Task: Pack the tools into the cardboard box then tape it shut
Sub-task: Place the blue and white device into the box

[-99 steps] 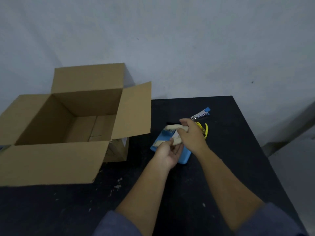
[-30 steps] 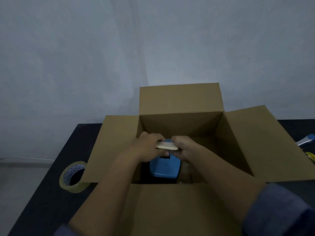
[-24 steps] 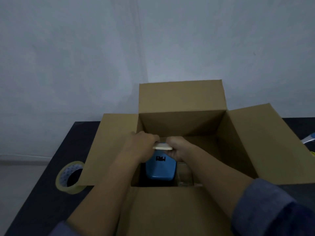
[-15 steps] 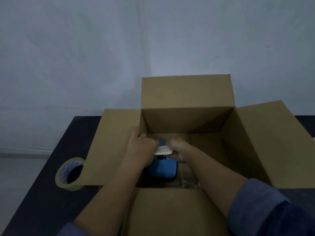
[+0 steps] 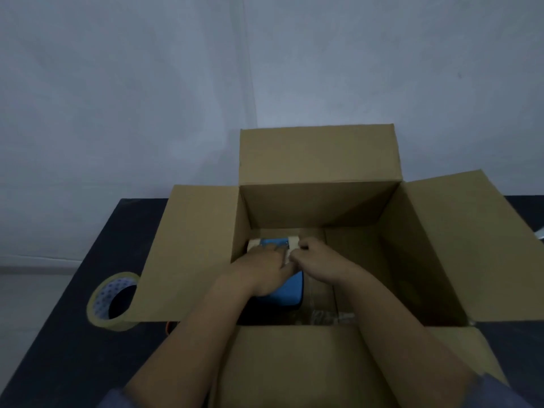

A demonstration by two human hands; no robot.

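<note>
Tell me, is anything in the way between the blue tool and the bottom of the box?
Nothing visible is. Both the left hand and the right hand are on the blue tool, already low in the left part of the open cardboard box. The floor beside it looks bare.

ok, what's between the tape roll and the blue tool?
In the head view: the cardboard box's left flap and left wall separate tape roll from blue tool.
</note>
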